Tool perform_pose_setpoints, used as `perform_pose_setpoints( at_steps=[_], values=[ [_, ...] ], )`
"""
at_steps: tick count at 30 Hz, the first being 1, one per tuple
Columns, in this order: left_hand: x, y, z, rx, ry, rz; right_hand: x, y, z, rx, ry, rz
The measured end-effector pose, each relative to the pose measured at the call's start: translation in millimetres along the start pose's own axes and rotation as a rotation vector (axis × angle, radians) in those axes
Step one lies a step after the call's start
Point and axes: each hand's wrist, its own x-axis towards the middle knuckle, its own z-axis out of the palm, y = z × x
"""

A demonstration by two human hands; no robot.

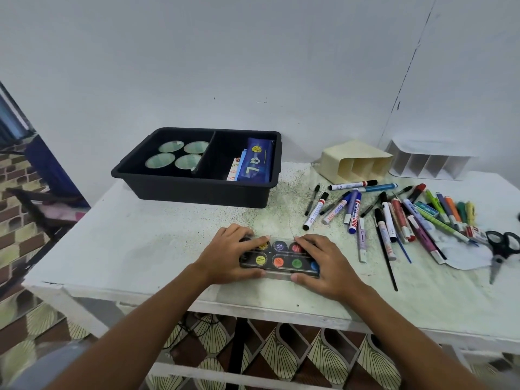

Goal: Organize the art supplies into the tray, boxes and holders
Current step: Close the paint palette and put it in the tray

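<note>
A clear-lidded paint set [281, 258] with several coloured pots lies near the table's front edge. My left hand [229, 256] grips its left end, fingers on top and thumb along the near side. My right hand [323, 266] grips its right end the same way. Behind it stands a black two-part tray [197, 190]: several round tins [177, 154] in the left part, a blue pencil case [256, 161] and flat packs in the right. A cream holder [357, 161] and a white holder [427, 161] lie on their sides at the back right.
Many markers and pens [394, 218] lie scattered on the right of the white table [126, 243]. Scissors [501, 249] rest on a piece of paper at the far right edge. A thin black brush [387, 254] lies close to my right hand. A chair stands to the left.
</note>
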Motion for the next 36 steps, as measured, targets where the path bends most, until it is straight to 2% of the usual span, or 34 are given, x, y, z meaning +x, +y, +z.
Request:
perform_pose_setpoints(
  at_steps=[2, 4, 8, 11, 18, 21, 29, 36],
  values=[
    [0, 2, -1, -0.046, 0.05, -0.059, 0, -3, -3, 0.006, -0.037, 0.053],
    [-3, 9, -1, -0.108, 0.17, -0.2, -4, -8, -5, 0.032, -0.066, 0.161],
    [-33, 18, 7, -0.151, 0.387, -0.628, -26, -20, 0, 0.088, 0.072, 0.467],
    [-49, 22, 10, -0.182, 0.404, -0.798, -38, -28, 4, 0.063, 0.132, 0.606],
    [-60, 35, 15, -0.335, 0.431, -0.834, -42, -40, 13, 0.047, 0.21, 0.667],
    [-57, 33, 14, -0.289, 0.428, -0.841, -43, -39, 14, 0.034, 0.238, 0.674],
    [-62, 29, 17, -0.335, 0.433, -0.754, -51, -36, 13, 0.259, 0.232, 0.607],
    [-64, 27, 19, -0.318, 0.396, -0.688, -50, -38, 13, 0.112, 0.239, 0.504]
  ],
)
